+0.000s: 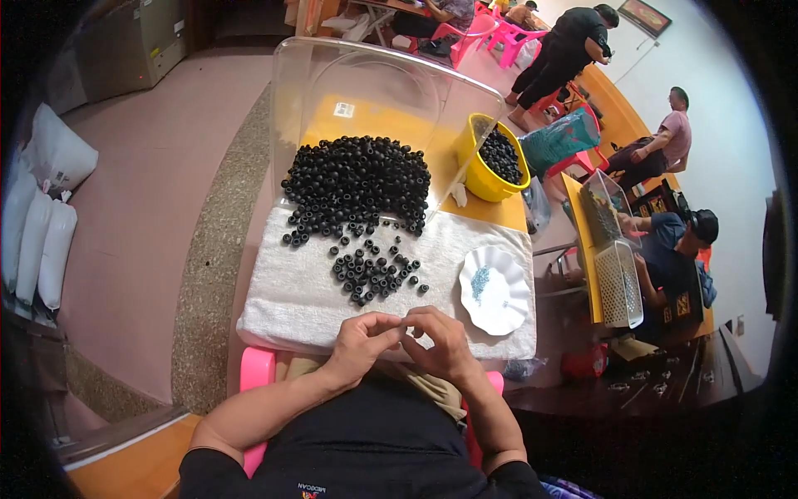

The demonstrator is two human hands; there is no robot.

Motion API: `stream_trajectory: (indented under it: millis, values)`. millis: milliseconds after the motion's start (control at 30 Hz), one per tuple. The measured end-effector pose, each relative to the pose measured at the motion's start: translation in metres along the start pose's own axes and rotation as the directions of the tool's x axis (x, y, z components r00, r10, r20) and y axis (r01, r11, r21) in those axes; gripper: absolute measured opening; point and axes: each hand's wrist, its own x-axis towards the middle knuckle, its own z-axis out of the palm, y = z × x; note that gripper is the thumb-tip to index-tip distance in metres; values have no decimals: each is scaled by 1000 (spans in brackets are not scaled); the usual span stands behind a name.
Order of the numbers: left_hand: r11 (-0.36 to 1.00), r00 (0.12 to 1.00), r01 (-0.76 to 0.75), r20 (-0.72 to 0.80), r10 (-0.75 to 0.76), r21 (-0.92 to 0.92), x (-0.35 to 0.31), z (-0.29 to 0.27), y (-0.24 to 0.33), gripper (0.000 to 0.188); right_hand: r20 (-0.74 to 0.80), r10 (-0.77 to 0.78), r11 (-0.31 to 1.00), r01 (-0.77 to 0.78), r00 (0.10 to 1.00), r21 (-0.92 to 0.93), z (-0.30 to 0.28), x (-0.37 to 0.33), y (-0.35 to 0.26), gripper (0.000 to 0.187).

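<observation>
At the near edge of a white towel (pixel 287 287), my left hand (pixel 363 343) and my right hand (pixel 443 343) meet, fingertips pinched close together. Whatever they hold is too small and too hidden to name. Just beyond them lies a loose cluster of black beads (pixel 370 274) with holes through them. A much larger heap of black beads (pixel 357 179) fills the near part of a clear plastic bin (pixel 374 62) lying with its open side toward me. To the right of my right hand sits a white scalloped dish (pixel 503 308) with small light-blue pieces (pixel 480 283) in it.
A yellow basket (pixel 490 185) of small black pieces stands right of the bin. White sacks (pixel 54 249) lean at the far left. On the right, a person (pixel 673 241) sits at another table with a white perforated basket (pixel 617 287). Other people and pink chairs (pixel 465 37) are farther back.
</observation>
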Motion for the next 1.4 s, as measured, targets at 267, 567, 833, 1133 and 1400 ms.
stream_trajectory:
  millis: [267, 567, 833, 1133, 1400]
  values:
    - [998, 999, -34, -10, 34, 59, 1, 1, 2, 18, -65, -26, 1000, 26, 998, 3, 3, -8, 1, 31]
    - [997, 997, 42, 69, -37, -58, 0, -1, 5, 19, -121, -46, 989, 62, 992, 134, 1, -10, 1, 32]
    - [983, 992, 114, 67, -106, -142, -1, 2, 4, 21, -212, -60, 995, 76, 975, 69, 8, -14, -5, 34]
    - [978, 990, 138, 50, -132, -156, -1, 3, 11, 21, -194, -42, 993, 62, 980, 101, 10, -16, 1, 37]
    - [985, 992, 124, -17, -127, -119, -3, 9, 8, 19, -315, -99, 994, 83, 944, -64, 7, -28, 5, 35]
